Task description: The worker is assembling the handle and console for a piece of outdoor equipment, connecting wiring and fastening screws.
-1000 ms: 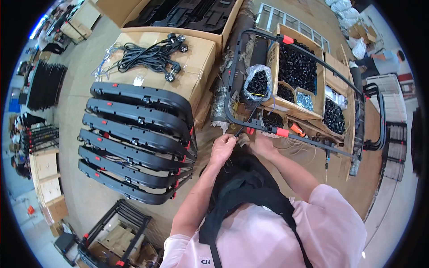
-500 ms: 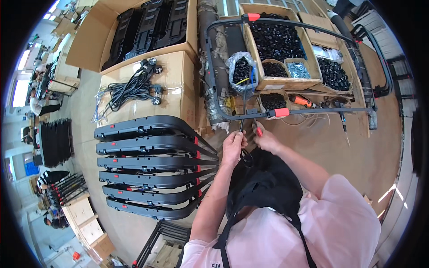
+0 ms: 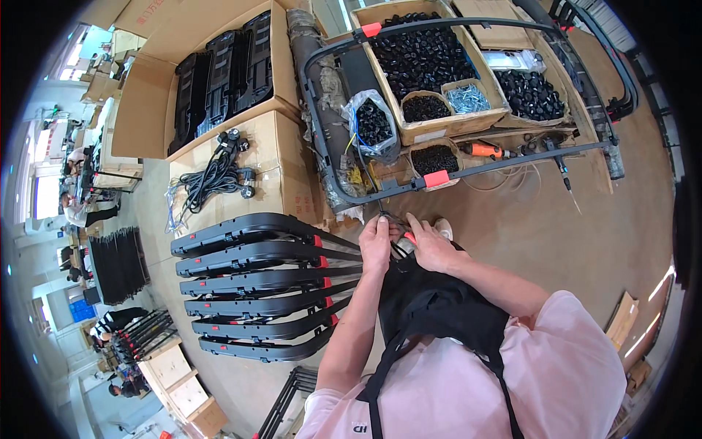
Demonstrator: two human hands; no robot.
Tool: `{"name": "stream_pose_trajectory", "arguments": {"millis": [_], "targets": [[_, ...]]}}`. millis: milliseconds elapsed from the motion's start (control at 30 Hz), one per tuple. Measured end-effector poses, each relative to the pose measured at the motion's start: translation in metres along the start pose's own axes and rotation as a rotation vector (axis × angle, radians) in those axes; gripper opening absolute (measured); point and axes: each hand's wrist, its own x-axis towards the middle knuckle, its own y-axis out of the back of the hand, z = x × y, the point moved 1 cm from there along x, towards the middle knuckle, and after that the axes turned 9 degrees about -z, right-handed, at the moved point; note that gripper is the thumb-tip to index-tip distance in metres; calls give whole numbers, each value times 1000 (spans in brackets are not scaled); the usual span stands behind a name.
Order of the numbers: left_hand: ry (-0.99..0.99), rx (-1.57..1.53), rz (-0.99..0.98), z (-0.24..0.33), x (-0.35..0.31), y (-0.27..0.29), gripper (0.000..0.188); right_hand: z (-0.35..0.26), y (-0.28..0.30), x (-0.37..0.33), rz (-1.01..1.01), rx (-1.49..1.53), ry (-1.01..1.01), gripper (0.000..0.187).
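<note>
My left hand (image 3: 376,244) is closed on a thin black cable (image 3: 368,173) that runs down from the near bar of a black tubular frame (image 3: 482,170). Loops of the cable hang below the fingers. Close beside it on the right, my right hand (image 3: 433,247) is closed around a small red-handled tool (image 3: 410,238). The tool's tip reaches the cable by my left fingers, but its working end is mostly hidden. Red clips (image 3: 436,178) sit on the frame, which lies across the parts boxes in front of me.
Black plastic parts fill a wooden box (image 3: 413,134), with silver screws (image 3: 468,99) in a small tray. An orange power tool (image 3: 486,150) lies by the frame. At left are stacked black frames (image 3: 252,282), coiled power cords (image 3: 216,175) on a carton, and an open carton (image 3: 142,110).
My right hand has brought the red-handled tool in against the cable, beside my left hand. The whole view has turned slightly, so the boxes and frame appear shifted and tilted.
</note>
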Motion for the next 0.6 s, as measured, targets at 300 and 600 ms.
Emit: {"name": "stream_pose_trajectory", "arguments": {"millis": [300,600], "targets": [[-121,216,89,-3,-2,-8,27,-11,22,1,-165,-166,3,94],[-160,503,-58,27,4,11,28,-15,28,-12,6,-76,115,101]]}}
